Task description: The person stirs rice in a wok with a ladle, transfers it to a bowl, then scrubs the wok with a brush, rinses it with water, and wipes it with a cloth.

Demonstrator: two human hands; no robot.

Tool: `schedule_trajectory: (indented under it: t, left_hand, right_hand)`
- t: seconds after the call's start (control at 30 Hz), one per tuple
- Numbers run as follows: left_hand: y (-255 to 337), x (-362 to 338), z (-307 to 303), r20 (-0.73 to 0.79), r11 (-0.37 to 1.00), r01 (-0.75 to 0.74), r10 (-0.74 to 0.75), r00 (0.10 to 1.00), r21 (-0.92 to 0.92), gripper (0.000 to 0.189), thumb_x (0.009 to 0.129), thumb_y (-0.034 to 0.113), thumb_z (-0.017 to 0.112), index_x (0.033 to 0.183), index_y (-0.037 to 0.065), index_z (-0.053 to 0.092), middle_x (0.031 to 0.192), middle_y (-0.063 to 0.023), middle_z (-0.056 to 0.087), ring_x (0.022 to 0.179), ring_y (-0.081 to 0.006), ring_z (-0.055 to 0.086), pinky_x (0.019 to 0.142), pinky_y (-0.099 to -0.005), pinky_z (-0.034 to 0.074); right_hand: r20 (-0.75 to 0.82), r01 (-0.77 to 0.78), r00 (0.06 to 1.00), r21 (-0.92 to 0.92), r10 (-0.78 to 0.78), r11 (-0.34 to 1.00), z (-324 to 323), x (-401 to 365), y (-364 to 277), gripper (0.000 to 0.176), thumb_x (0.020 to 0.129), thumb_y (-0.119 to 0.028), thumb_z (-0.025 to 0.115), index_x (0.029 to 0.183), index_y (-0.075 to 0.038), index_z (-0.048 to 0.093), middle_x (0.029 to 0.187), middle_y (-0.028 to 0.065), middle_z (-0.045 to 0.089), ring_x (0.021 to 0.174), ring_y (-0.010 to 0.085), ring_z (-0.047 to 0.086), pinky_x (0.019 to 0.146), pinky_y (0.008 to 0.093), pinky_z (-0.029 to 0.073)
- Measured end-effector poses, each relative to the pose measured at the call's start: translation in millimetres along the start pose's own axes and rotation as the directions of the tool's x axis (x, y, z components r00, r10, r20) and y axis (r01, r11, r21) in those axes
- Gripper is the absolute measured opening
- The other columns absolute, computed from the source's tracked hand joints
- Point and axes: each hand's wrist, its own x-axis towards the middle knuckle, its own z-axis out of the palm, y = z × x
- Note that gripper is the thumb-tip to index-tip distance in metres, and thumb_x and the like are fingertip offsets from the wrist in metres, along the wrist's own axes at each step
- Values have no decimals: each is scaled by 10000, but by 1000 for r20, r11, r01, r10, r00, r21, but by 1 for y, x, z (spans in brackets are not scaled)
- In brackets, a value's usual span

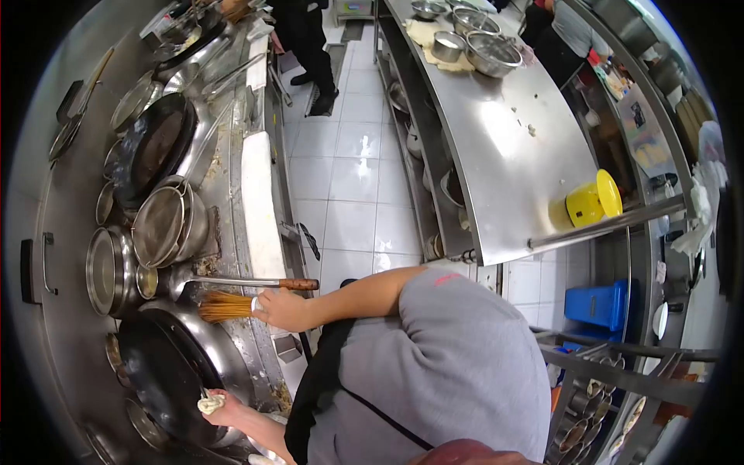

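My right hand is closed around the white-wrapped end of a bamboo wok brush, whose bristles point left over the stove. Just above it, a ladle with a wooden handle lies across the stove edge. Lower down, my left hand grips a bunched white cloth at the rim of a black wok. The wok sits tilted on its burner ring. Whether a wok handle is inside the cloth cannot be made out.
Strainers over a pot and a second black wok stand farther along the stove. Across the tiled aisle, a steel table holds metal bowls and a yellow container. Another person stands up the aisle.
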Motion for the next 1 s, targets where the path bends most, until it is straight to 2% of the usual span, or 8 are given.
schedule_trajectory:
  t: [0.43,0.6,0.67,0.73,0.77,0.8,0.87,1.0]
  left_hand:
    - [9,-5,-20,105,989,96,-108,989,111,318,896,392,605,1017,102,655,978,-104,700,788,-241,669,614,-313,551]
    - [16,17,-41,287,978,186,-206,936,96,310,896,393,634,998,102,670,965,-103,708,801,-244,678,637,-331,560]
    - [14,-26,-7,50,980,189,-192,980,54,306,900,387,628,923,85,664,880,-112,702,705,-236,657,582,-341,544]
    - [9,-46,-19,589,912,390,-387,710,130,273,934,340,589,827,92,629,806,-110,684,629,-233,633,517,-350,504]
    - [3,-59,-18,684,842,530,-447,576,103,265,960,332,565,868,91,623,811,-100,678,670,-238,655,520,-347,507]
    - [-7,-93,-13,342,957,288,-282,896,35,215,950,294,609,955,80,621,862,-88,676,702,-231,658,554,-341,527]
    - [-10,-110,-16,242,957,140,-203,949,253,295,832,135,760,1083,61,625,978,-59,685,788,-222,676,682,-340,572]
    - [-11,-138,2,575,663,-537,193,795,521,365,790,182,792,1057,13,611,937,-56,649,789,-212,639,714,-343,532]
  right_hand:
    - [187,-52,982,170,19,984,-11,-16,7,629,831,-194,642,1435,-171,469,1092,238,577,1029,396,597,774,483,545]
    - [185,-42,983,114,20,993,-19,-15,10,389,859,-245,632,1225,-114,618,965,225,600,972,385,604,736,481,538]
    - [109,-72,993,172,53,982,-7,-12,24,294,819,-251,660,1058,-80,647,916,187,621,963,375,597,775,483,515]
    - [-29,-49,998,109,53,993,-10,-17,46,250,708,-183,701,911,-49,645,931,163,645,954,381,587,889,471,478]
    - [170,-193,969,85,177,977,-5,-16,52,271,660,-129,709,908,-36,651,971,185,634,960,385,579,891,480,475]
    - [121,-236,969,191,216,953,5,-20,61,289,647,-70,732,917,-23,638,1008,191,621,960,393,570,879,482,477]
    - [47,-198,980,344,193,918,-15,-20,51,434,741,-23,694,1154,-16,559,1088,237,600,984,442,592,881,513,502]
    - [255,-431,897,326,360,841,-21,-3,52,573,758,-4,658,1298,-67,474,1082,261,594,952,485,611,871,538,506]
